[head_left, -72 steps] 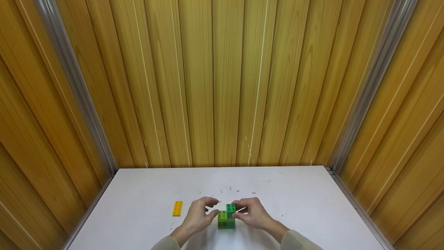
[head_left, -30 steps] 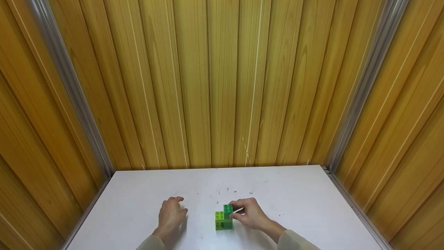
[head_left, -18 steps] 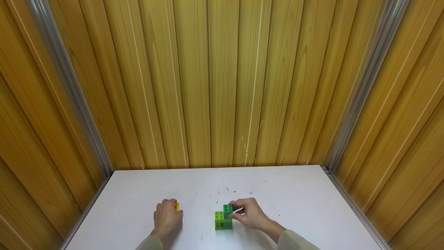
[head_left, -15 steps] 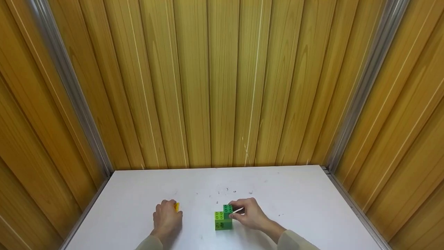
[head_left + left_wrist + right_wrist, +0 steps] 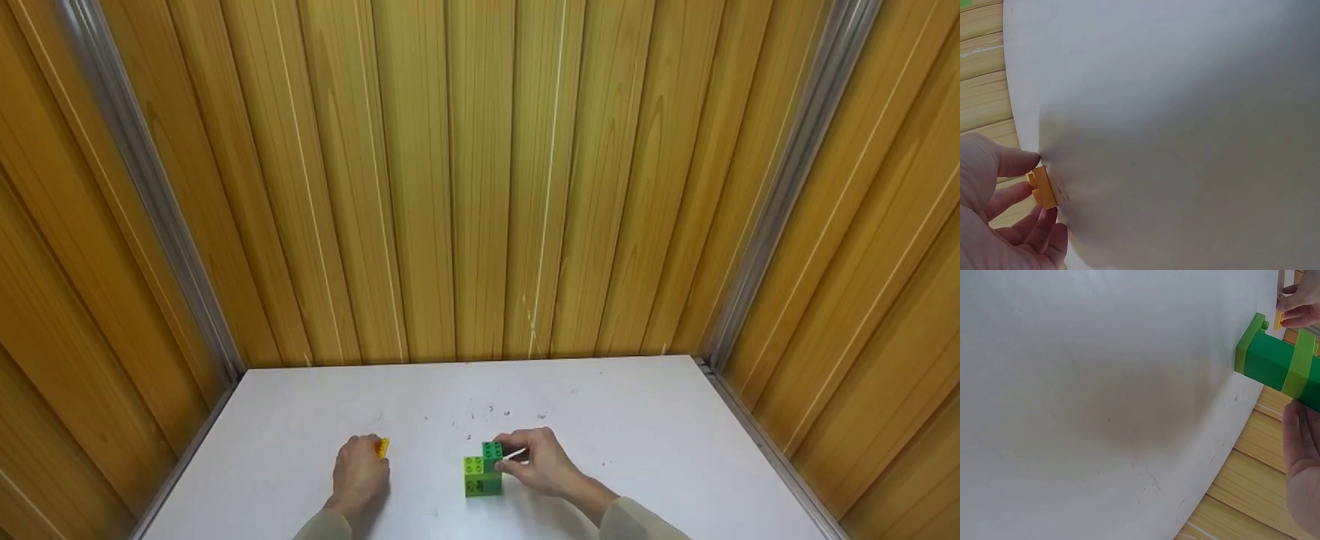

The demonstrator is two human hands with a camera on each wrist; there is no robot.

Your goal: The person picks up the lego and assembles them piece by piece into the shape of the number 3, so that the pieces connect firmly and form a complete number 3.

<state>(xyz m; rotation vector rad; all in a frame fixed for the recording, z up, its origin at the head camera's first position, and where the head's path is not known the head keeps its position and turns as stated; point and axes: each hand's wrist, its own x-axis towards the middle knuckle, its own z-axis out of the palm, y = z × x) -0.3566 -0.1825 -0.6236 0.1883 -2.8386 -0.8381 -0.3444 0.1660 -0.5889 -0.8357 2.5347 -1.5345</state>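
Note:
My left hand point(image 5: 360, 472) pinches a flat yellow toy building brick point(image 5: 384, 448) at the left of the table. The left wrist view has the thumb at one end of this brick point(image 5: 1045, 188) and fingertips at the other, close over the white surface. Nearer the middle stands a stack of light and dark green building bricks point(image 5: 484, 486), stepped, with a dark green brick point(image 5: 492, 451) on top at its right side. My right hand point(image 5: 546, 461) holds that top brick between thumb and fingers. Layers of the stack point(image 5: 1268, 360) alternate light and dark green in the right wrist view.
Both hands work over a white table point(image 5: 600, 420) with small dark marks near its middle. Wood-patterned panels point(image 5: 480, 187) rise behind it and at both sides, with metal posts point(image 5: 795, 187) at the corners.
My left hand has left the stack's side, moved left to the yellow brick and taken hold of it. My right hand has stayed on the top green brick. The stack stands as before.

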